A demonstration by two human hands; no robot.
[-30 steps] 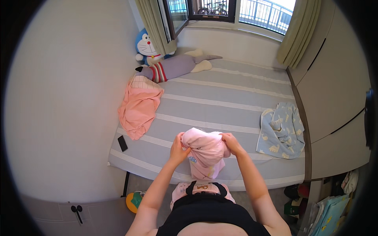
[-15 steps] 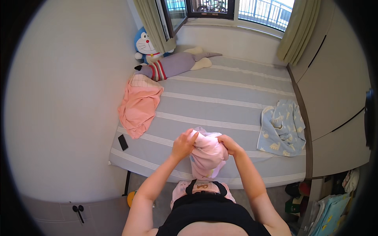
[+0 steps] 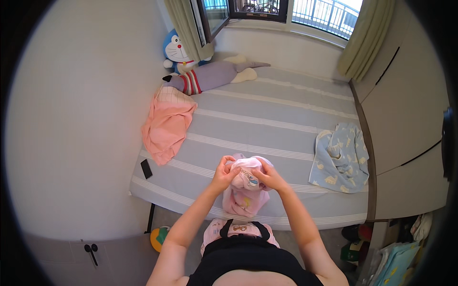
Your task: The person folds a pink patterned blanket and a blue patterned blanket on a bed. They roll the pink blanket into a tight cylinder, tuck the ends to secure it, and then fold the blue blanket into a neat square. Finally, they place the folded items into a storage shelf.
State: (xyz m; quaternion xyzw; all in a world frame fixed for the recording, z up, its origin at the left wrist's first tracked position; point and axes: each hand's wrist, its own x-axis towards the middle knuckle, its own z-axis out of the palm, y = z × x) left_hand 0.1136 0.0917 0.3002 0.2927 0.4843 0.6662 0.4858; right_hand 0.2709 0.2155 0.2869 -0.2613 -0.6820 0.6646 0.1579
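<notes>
A soft pink garment point(image 3: 244, 200) with a coloured print hangs bunched between my hands at the near edge of the bed, its lower part resting on the sheet. My left hand point(image 3: 223, 174) grips its upper left side, thumb on the front. Opposite it, my right hand point(image 3: 269, 176) pinches the upper right side, thumb pressed on the cloth near a printed figure. The top of the garment is gathered and its full shape is hidden in the folds.
The striped grey bed point(image 3: 257, 119) holds a peach cloth point(image 3: 167, 126) and a black phone point(image 3: 146, 168) at left, and a blue patterned blanket point(image 3: 339, 157) at right. Plush toys point(image 3: 210, 77) lie at the far left. A wardrobe point(image 3: 405, 105) flanks the right side.
The garment's upper part has been turned, so a printed figure now faces up. My right hand has shifted slightly left, its thumb now on the front of the cloth.
</notes>
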